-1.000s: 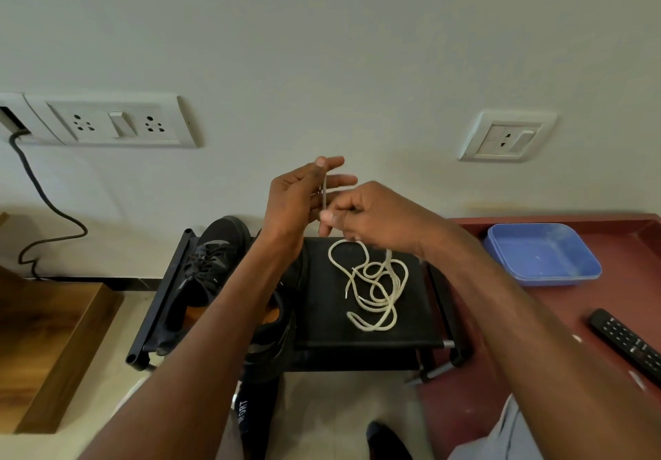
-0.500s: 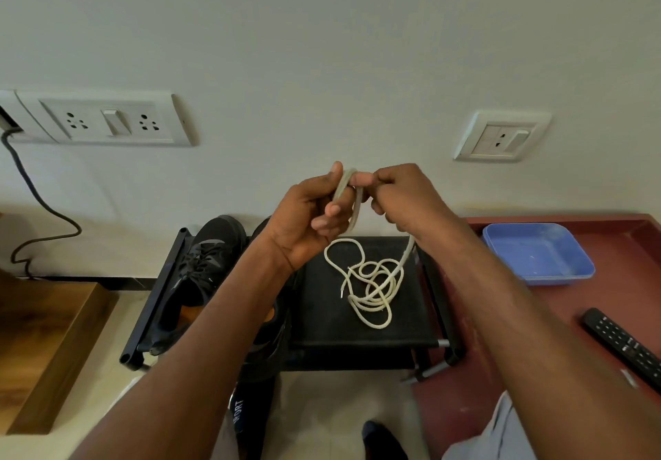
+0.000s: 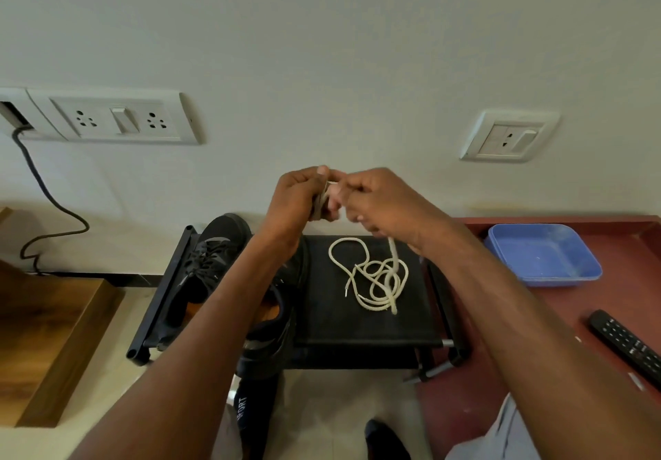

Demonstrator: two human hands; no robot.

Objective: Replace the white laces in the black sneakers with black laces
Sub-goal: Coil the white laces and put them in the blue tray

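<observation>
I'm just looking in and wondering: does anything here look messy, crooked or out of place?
Only a little. The white lace lies in a loose tangle on the black stool, one strand running up to the right hand. The left hand holds a small bunch of it. One sneaker lies on the stool's left side. Nothing looks damaged.

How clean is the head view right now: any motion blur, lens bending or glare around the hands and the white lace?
Head view: the right hand and the strand of the white cord lace below it are motion-smeared; the left hand is sharper. Wide-angle bending curves the long white wall socket plate and the red-brown table. Lighting is soft and even, no glare.
</observation>
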